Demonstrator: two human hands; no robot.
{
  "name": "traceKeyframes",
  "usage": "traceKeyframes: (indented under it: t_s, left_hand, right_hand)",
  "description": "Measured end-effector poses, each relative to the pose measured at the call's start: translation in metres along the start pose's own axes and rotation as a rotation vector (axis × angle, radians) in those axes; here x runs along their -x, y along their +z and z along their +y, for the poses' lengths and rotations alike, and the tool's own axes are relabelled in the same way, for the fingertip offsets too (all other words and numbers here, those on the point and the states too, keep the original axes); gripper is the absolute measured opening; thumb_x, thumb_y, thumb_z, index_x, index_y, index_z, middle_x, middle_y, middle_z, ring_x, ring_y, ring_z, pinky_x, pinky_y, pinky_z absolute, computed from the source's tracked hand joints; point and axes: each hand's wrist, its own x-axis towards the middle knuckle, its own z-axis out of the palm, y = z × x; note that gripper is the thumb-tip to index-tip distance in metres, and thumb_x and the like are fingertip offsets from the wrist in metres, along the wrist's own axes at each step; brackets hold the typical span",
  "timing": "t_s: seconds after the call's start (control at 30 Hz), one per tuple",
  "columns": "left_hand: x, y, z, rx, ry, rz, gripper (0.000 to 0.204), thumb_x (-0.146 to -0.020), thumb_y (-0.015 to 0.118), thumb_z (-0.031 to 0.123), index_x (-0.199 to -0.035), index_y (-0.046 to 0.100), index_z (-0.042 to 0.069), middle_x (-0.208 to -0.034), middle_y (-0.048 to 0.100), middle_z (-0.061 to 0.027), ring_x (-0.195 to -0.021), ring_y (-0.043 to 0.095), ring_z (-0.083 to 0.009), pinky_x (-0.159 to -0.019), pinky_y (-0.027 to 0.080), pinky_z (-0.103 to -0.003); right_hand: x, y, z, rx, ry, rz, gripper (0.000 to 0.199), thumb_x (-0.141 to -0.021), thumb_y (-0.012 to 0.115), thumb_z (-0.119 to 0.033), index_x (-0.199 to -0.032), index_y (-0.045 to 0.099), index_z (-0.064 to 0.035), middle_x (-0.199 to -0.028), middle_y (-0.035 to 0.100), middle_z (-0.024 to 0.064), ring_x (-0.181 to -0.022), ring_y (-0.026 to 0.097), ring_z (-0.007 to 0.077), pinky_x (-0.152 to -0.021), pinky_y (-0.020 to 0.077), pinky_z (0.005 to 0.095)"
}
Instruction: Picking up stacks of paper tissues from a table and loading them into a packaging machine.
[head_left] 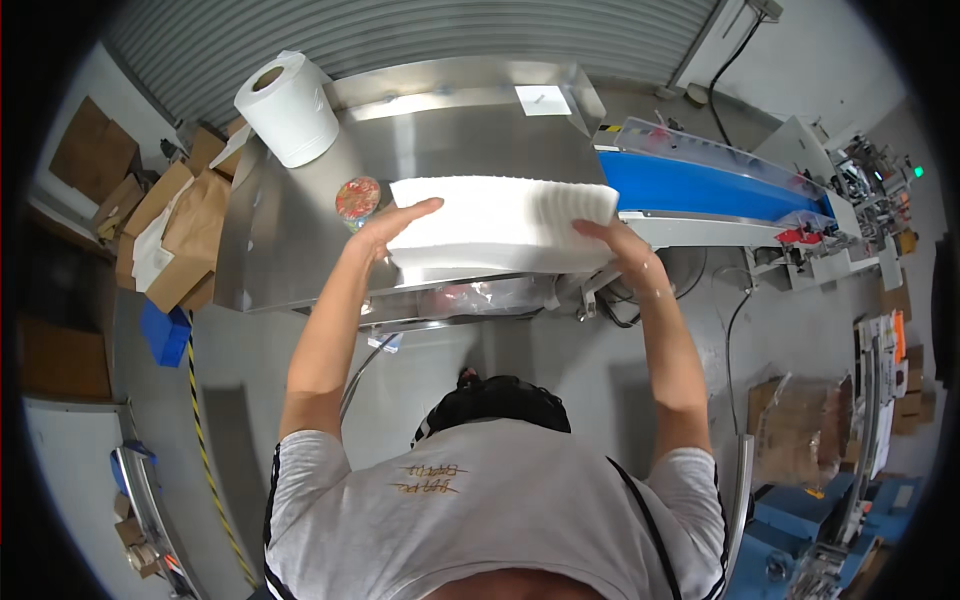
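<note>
Nearest to the camera, the person wears a light grey shirt (530,500) with small brown-gold lettering (430,480). Beyond it, a wrinkled clear plastic bag (485,299) lies beneath the metal table (285,235). Over the table's near part, a white stack (490,222) of soft-looking sheets, wavy toward its right end, is held between two hands. The left hand (382,232) has its fingers around the left end, the right hand (624,248) around the right end; both thumbs show on top, the other fingers are mostly hidden. At left stands a round container (357,199) with colourful, mainly red print, too small for reading. Rightward extends a smooth blue conveyor belt (715,185). Farther left is a thick white roll (303,122) with brown core; at the far side, a white card (543,100), then a ribbed grey shutter (420,30).
</note>
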Motion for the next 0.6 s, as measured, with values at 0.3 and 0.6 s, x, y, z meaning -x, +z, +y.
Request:
traceKeyframes:
  t_s: [0.3, 0.6]
  left_hand:
    - [-0.012, 0.0, 0.018, -0.035, 0.032, 0.153, 0.094, -0.073, 0.074, 0.051, -0.138, 0.035, -0.005, -0.139, 0.043, -0.0194, -0.132, 0.036, -0.0318, -0.108, 0.027, -0.037]
    - [-0.017, 0.159, 0.058, -0.587, 0.702, 0.98, 0.061, -0.075, 0.071, 0.026, -0.125, 0.05, -0.003, -0.125, 0.049, -0.0298, -0.115, 0.046, -0.0484, -0.095, 0.037, -0.053]
  right_hand:
    - [-0.089, -0.041, 0.028, -0.183, 0.01, -0.207, 0.051, -0.08, 0.071, -0.023, -0.125, 0.052, -0.0075, -0.114, 0.06, 0.0051, -0.102, 0.059, 0.0186, -0.084, 0.0488, 0.0317]
    - [-0.086, -0.085, 0.012, 0.199, -0.074, -0.254, 0.053, -0.086, 0.063, -0.045, -0.116, 0.053, -0.0032, -0.097, 0.058, 0.0024, -0.083, 0.055, 0.0106, -0.072, 0.0468, 0.025]
